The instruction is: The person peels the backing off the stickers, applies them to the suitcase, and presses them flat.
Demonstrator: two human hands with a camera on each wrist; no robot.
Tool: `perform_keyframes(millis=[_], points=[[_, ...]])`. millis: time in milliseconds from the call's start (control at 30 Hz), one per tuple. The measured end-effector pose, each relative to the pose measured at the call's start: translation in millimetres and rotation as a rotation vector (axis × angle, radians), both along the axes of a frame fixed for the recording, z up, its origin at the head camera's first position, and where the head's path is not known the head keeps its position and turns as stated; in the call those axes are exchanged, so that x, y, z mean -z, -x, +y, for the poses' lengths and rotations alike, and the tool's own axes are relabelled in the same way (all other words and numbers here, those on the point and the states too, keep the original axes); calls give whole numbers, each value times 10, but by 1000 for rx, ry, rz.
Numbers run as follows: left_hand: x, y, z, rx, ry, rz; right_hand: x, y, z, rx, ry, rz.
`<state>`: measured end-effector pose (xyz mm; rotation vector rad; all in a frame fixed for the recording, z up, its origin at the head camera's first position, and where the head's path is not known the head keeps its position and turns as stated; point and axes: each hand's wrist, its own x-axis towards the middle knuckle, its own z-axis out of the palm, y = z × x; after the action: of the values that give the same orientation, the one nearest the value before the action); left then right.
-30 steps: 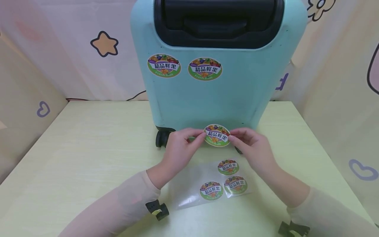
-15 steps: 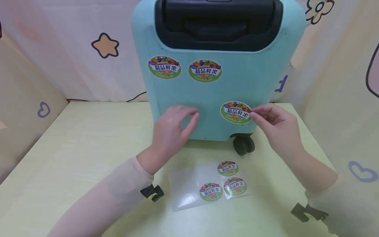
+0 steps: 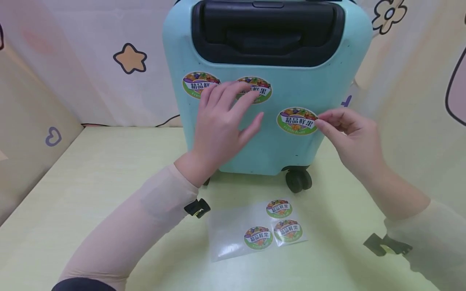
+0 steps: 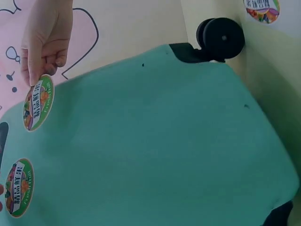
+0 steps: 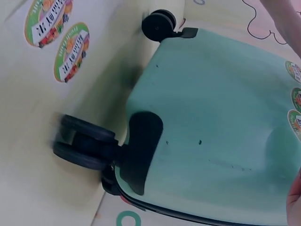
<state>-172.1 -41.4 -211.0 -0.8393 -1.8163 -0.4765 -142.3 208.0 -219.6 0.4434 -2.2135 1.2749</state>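
Note:
A light blue suitcase (image 3: 255, 149) stands upright on the table, with two oval fruit stickers side by side below its black handle recess. My right hand (image 3: 358, 141) pinches the right edge of another oval fruit sticker (image 3: 296, 120) between thumb and fingertips, over the suitcase's lower right front. In the left wrist view this held sticker (image 4: 38, 103) hangs from the fingertips against the shell. My left hand (image 3: 223, 121), fingers spread and relaxed, holds nothing. It is in front of the two upper stickers and partly hides the left sticker (image 3: 196, 84) and the right sticker (image 3: 263, 89).
On the table in front of the suitcase lies a clear backing sheet (image 3: 229, 238) with several fruit stickers at its right side. A black caster wheel (image 3: 298, 180) is under the suitcase's lower right corner. Patterned curtains (image 3: 80, 60) surround the table.
Both hands pinched the sticker low before the suitcase; the left let go and rose to the upper stickers. The right carried the sticker up and right against the suitcase front.

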Motion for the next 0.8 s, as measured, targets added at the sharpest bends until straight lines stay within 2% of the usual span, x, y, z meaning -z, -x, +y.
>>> perform_keyframes(millis=[233, 567, 800], points=[[-154, 145, 58, -70, 71, 50, -114, 33, 13, -11, -4, 6], [-372, 242, 133, -232, 229, -42, -258, 63, -15, 5, 0, 14], [-401, 224, 192, -333, 289, -116, -336, 87, -22, 44, -19, 16]])
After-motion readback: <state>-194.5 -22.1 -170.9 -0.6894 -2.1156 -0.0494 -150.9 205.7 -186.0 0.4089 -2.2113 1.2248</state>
